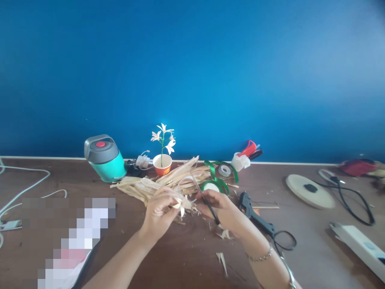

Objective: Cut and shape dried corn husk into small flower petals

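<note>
My left hand (161,208) pinches a cream-white flower (182,204) with pointed petals, apparently made from dried husk. Close on its right, my right hand (218,206) is closed around a slim dark tool (210,206), whose thin upper end points up and left; its exact kind is unclear. A pale curved strand loops just above the flower. Behind both hands lies a heap of dried husk strips (144,186). Small husk scraps (224,233) are scattered below my right hand. A finished-looking stem of white flowers (163,138) stands upright in an orange paper cup (163,169).
At the back left is a teal flask (108,168). Green ribbon (224,184), a tape roll (224,170) and a white pen holder (240,161) sit behind my right hand. A glue gun (255,214), a round lid (309,191) and a power strip (361,245) lie right.
</note>
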{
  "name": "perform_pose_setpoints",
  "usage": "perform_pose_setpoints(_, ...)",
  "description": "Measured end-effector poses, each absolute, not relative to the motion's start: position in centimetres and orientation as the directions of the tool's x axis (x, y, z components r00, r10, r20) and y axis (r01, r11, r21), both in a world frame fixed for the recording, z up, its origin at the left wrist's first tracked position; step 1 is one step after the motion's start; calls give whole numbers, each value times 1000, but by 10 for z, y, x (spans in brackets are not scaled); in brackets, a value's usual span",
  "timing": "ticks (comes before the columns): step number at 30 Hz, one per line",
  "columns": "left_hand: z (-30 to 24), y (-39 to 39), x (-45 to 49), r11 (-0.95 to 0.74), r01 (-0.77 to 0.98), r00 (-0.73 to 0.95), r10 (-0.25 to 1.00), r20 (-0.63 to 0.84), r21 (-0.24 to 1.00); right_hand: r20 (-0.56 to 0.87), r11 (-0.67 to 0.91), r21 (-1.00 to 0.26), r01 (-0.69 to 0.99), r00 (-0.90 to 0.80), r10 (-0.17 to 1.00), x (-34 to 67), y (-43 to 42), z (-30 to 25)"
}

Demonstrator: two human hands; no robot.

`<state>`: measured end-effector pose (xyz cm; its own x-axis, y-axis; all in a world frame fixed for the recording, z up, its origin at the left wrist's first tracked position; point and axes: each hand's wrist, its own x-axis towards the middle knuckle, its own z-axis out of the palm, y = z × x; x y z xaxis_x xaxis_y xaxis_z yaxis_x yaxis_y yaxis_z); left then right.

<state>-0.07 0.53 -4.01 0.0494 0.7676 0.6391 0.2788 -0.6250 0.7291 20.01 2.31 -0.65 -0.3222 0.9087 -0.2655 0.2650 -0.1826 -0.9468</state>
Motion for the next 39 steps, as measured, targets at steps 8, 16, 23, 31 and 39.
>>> perform_pose_setpoints(8, -40, 6, 0, -595, 206, 108, 803, 586, 777, -262, -228, -962, 151, -275, 925, 205, 25, 0)
perform_pose_setpoints(16, -38, 3, 6, -617, 223, 224, 786, 576, 755, -209, -262, -953, -152, -296, 932, 181, 9, 11)
perform_pose_setpoints(23, -38, 1, 9, -563, 208, 267, 819, 508, 799, -213, -244, -957, -158, -192, 958, 175, 6, 13)
perform_pose_setpoints(31, -43, 4, 9, -637, 236, 217, 771, 599, 734, -227, -262, -946, -190, -189, 955, 174, 8, 9)
perform_pose_setpoints(39, -42, 3, 10, -616, 260, 226, 787, 573, 744, -232, -279, -937, -211, -220, 947, 174, 7, 5)
